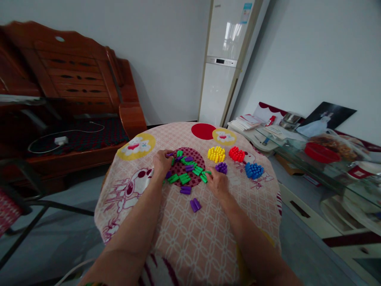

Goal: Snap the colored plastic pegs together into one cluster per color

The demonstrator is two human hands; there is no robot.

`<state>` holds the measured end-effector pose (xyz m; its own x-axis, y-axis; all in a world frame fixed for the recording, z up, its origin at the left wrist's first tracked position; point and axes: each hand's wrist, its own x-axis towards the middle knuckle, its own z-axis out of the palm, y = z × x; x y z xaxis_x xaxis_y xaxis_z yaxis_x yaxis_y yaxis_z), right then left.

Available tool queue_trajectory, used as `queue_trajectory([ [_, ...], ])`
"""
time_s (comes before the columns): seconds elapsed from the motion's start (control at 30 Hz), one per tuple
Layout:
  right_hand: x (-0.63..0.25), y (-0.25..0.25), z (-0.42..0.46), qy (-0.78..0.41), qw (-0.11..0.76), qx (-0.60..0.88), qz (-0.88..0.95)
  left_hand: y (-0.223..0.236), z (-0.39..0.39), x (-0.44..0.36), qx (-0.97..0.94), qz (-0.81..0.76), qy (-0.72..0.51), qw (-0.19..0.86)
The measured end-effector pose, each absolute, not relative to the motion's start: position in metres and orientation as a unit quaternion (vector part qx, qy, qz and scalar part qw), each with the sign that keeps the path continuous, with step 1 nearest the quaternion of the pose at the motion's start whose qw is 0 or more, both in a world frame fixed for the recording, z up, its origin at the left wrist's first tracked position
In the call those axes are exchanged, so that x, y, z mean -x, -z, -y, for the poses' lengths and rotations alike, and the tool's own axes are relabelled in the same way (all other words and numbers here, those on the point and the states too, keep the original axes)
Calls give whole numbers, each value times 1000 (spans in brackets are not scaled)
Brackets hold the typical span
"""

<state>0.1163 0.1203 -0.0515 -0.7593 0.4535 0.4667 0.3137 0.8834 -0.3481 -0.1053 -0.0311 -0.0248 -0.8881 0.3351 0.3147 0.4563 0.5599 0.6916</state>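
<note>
Green pieces (184, 178) lie between the left hand (162, 163), ten o'clock, and right hand (218, 184), four o'clock; purple pieces (193, 205) trail to six. Both hands curl, hiding contact; I cannot tell whether either grips.

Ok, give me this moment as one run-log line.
left hand: at purple piece | right hand: at green pieces | table: yellow cluster, red cluster, purple cluster, blue cluster

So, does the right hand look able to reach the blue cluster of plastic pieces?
Likely yes: the blue cluster sits to the right of the right hand, with patterned tablecloth between them; the purple cluster stands just beyond the hand, apparently off that path.
</note>
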Motion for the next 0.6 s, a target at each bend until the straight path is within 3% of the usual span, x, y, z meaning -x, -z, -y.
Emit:
queue_trajectory([
  [0.17,-117,50,-112,-121,280,161,939,18,28,96,308,829,466,13],
  [0.3,-115,52,-107,-115,277,140,944,15,22,82,429,816,385,-50],
  [0.47,-115,56,-107,-151,309,134,929,13,15,65,457,835,304,-44],
  [0.6,-115,54,-109,-224,360,162,891,11,10,59,459,790,387,-127],
])
